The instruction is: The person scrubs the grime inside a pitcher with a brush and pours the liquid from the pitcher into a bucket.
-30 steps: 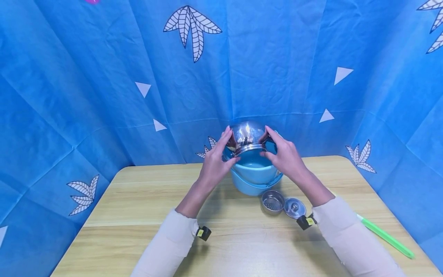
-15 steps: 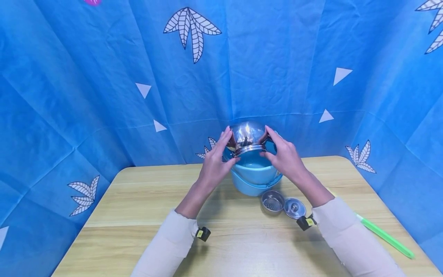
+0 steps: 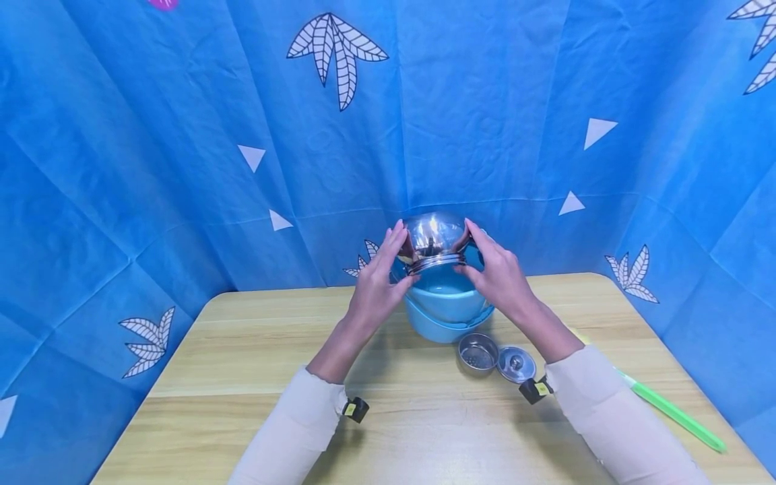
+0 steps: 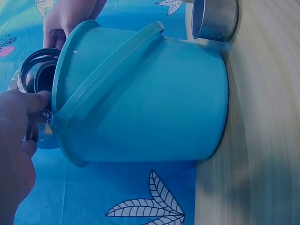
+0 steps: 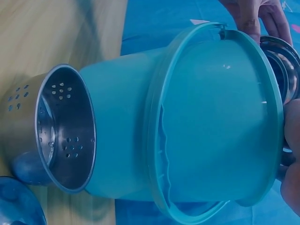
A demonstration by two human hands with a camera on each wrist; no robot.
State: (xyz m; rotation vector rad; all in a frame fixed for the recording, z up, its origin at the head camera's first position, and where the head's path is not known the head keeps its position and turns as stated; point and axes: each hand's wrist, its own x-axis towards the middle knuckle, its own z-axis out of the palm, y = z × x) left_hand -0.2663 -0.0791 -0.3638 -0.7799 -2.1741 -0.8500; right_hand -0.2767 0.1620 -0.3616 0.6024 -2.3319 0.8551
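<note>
A shiny, rounded stainless steel pot (image 3: 435, 236) is held tipped over a light-blue bucket (image 3: 448, 311), its mouth facing down and toward me. On the pot's left side my left hand (image 3: 376, 279) grips it, thumb near the rim and fingers along the wall. My right hand (image 3: 502, 275) holds the opposite side in much the same way. The left wrist view catches part of the pot's rim (image 4: 33, 63) beside the bucket's mouth. Most of the bucket's inside is hidden. In front of the bucket stands a small perforated metal strainer cup (image 5: 70, 122).
A round metal lid with a knob (image 3: 516, 366) lies to the right of the strainer cup. Beyond my right forearm is a tool with a green handle (image 3: 679, 416), partly covered by the sleeve. Blue patterned cloth (image 3: 485, 101) surrounds the wooden table (image 3: 254, 377).
Both hands keep the pot in nearly the same place over the bucket; it shifts only very slightly.
</note>
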